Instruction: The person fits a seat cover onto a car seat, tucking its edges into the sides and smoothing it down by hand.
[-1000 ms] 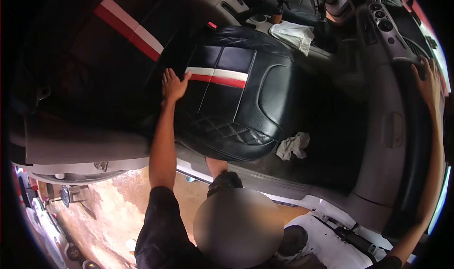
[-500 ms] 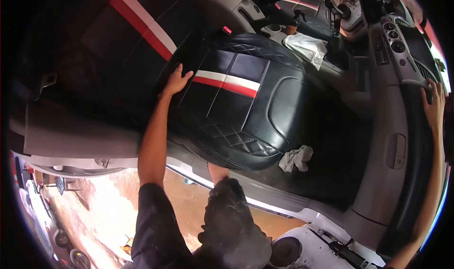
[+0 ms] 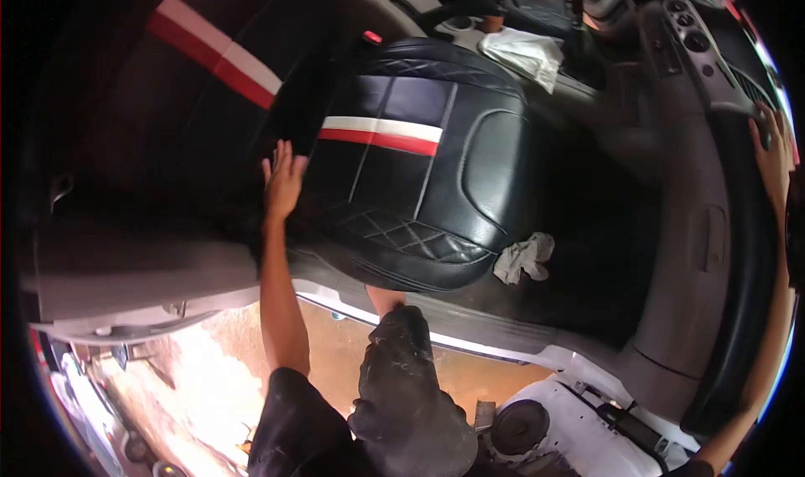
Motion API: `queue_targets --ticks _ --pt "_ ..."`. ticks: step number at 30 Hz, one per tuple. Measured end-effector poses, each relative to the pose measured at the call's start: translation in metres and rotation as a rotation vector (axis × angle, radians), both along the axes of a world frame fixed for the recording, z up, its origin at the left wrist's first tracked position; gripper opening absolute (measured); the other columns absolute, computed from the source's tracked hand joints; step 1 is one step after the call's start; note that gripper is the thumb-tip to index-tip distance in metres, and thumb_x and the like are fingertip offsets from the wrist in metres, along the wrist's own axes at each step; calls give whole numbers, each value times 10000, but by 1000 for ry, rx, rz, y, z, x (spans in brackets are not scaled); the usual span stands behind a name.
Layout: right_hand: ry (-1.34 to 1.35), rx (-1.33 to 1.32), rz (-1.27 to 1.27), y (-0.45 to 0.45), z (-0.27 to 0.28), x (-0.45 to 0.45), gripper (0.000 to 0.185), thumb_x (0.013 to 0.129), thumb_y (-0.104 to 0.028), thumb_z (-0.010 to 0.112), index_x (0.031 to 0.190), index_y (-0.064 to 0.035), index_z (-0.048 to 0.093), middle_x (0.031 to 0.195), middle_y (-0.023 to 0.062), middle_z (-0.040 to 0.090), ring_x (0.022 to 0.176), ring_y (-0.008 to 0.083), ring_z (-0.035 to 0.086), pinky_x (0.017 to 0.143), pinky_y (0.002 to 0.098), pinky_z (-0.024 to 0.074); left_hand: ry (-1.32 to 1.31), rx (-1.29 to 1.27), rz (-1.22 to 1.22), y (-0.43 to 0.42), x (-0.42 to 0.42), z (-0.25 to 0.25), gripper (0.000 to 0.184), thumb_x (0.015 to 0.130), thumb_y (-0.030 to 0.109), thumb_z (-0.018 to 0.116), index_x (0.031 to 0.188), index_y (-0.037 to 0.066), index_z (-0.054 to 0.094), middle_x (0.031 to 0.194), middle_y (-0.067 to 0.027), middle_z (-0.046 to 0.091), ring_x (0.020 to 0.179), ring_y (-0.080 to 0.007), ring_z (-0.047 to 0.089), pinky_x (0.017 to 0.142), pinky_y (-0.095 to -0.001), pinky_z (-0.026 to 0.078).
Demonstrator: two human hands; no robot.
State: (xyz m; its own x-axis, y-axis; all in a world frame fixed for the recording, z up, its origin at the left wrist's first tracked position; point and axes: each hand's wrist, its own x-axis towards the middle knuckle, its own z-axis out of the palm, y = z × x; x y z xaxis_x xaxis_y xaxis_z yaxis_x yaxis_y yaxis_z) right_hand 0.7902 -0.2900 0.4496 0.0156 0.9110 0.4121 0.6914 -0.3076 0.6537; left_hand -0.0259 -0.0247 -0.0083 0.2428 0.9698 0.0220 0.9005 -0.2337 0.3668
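Left hand (image 3: 283, 185), centre-left, fingers apart, beside seat (image 3: 398, 175), right hand (image 3: 773, 152), far right, thumb and fingers apart, on dashboard (image 3: 734, 234).

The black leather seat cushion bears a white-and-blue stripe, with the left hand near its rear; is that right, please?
Blue is wrong: the head view shows a white-and-red stripe on the seat cushion, with the left hand near its rear.

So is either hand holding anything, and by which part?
Nothing looks held: the left hand is open beside the seat cushion, the right hand on the dashboard.
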Motion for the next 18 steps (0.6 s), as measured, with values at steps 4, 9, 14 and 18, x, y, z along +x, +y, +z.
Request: queue_targets --ticks 4,9,14,18 --pt "-17 -14 -40 0 -1 32 451 1030 -354 609 1447 -194 544 1407 120 598 1300 304 592 1088 420 484 36 -105 -1 -33 35 51 765 1055 551 402 1605 35 270 1692 -175 196 1574 -319 168 1254 -526 146" --pt "36 -2 -66 3 -2 10 466 1041 -399 578 1457 -193 533 1458 139 566 1350 309 552 1085 426 476 -15 -65 180 0 25 14 813 1039 603 379 1610 40 249 1695 -173 190 1574 -315 168 1245 -540 171" --pt "282 82 -34 4 -9 -63 447 922 -394 673 1278 -127 641 1340 206 583 1225 368 585 1000 479 499 83 -5 146 -56 159 47 884 1015 665 348 1599 9 248 1645 -332 172 1523 -546 109 1223 -637 107" --pt "403 135 -20 5 -6 -115 477 812 -405 758 1150 -71 720 1210 264 614 1126 412 607 957 536 499 29 203 -410 -151 247 106 887 978 609 501 1557 -39 323 1612 -361 231 1494 -572 176 1219 -637 137"
